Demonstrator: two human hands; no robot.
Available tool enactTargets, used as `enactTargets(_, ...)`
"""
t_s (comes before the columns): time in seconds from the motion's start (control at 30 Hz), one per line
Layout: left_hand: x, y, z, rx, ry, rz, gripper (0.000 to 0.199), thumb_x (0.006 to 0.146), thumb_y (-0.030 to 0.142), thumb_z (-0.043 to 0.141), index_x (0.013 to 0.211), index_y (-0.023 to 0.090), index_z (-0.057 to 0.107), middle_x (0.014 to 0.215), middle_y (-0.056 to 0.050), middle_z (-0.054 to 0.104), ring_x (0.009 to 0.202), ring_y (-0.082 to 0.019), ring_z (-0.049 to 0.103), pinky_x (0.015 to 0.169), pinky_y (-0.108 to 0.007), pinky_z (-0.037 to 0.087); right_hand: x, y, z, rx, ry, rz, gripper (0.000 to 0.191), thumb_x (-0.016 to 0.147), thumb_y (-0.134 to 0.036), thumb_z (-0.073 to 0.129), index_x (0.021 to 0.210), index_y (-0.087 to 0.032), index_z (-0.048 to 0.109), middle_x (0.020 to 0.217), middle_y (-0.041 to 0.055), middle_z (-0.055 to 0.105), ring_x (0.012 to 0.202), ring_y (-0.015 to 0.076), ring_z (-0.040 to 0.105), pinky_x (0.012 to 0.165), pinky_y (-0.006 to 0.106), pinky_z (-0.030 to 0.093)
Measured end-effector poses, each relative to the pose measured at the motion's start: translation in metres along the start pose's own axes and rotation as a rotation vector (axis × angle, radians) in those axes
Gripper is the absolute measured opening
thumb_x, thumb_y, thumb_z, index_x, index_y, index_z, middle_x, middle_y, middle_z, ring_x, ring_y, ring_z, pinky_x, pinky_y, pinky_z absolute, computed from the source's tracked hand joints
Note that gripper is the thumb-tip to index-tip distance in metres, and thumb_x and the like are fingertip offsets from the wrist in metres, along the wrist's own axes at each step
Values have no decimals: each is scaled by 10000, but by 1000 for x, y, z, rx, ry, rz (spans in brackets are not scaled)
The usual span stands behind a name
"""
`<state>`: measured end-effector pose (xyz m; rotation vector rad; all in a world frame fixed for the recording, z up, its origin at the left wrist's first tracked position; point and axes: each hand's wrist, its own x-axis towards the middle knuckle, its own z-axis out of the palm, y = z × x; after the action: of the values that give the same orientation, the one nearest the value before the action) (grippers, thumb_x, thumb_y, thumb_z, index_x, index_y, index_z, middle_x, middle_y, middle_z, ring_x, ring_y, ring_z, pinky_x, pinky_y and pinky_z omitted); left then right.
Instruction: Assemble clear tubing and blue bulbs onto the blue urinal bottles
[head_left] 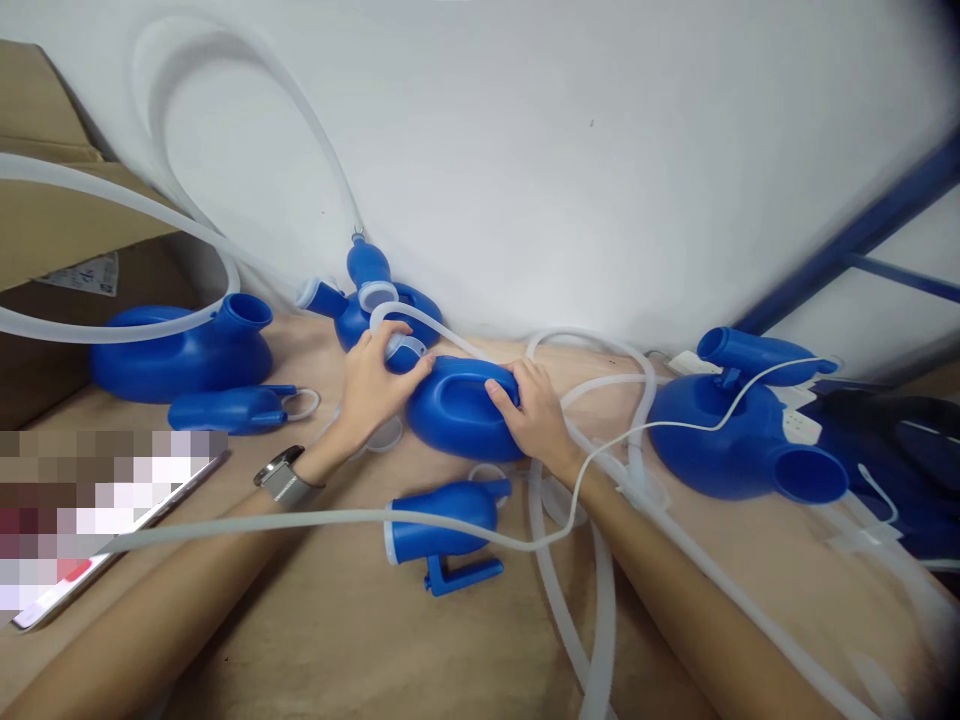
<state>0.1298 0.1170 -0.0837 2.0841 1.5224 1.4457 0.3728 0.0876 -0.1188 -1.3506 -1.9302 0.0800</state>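
Observation:
A blue plastic bottle (461, 425) with a loop handle lies on the wooden table in the middle. My right hand (536, 410) is closed round its right side, thumb near the handle. My left hand (379, 385) grips the bottle's mouth end at its left, where a translucent ring shows. Behind them stands another blue bottle (427, 308), and a blue funnel-shaped piece (367, 262) with a tube from its tip rests by it. In front of my hands lies a blue piece (442, 520) with a white rim and a bracket.
Blue bottles stand at left (180, 355) and right (720, 440). A small blue part (225, 410), a blurred screen (112, 520) and a cardboard box (52, 210) are at left. Translucent tubes (551, 570) and a white cable (300, 519) cross the table (337, 620).

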Motion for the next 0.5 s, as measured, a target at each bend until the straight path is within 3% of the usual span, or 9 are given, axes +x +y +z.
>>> enactTargets(0.2,-3,-8,1,3,17,35,392,890,445,717,1213,227,669,1253,-78,761,1164,-307,700,1077,-463,516,0,0,-2,-38,-12,-3,391,1100,-552,423,1044,-226,632,1081,119,710,1056,313,636,984,465,514)
enactTargets(0.3,-4,-10,2,1,21,29,390,894,434,723,1217,222,677,1243,-83,763,1168,-311,703,1076,-461,521,0,-6,-5,-111,-20,-20,402,1096,-505,452,1246,-185,645,1144,146,737,1085,331,652,1007,492,520)
enactTargets(0.4,-4,-11,4,-9,27,32,376,898,416,734,1216,222,682,1238,-78,766,1161,-309,709,1073,-456,525,1,-16,-7,-207,-22,-150,475,1077,-412,520,1470,-152,582,1326,179,713,1280,364,601,1127,545,475)
enactTargets(0.5,-3,-13,5,-32,26,39,362,900,400,747,1212,227,684,1242,-69,768,1155,-298,714,1071,-446,529,7,-29,-8,-279,-99,-323,438,1088,-322,500,1488,-198,629,1470,181,644,1393,360,545,1181,544,448)
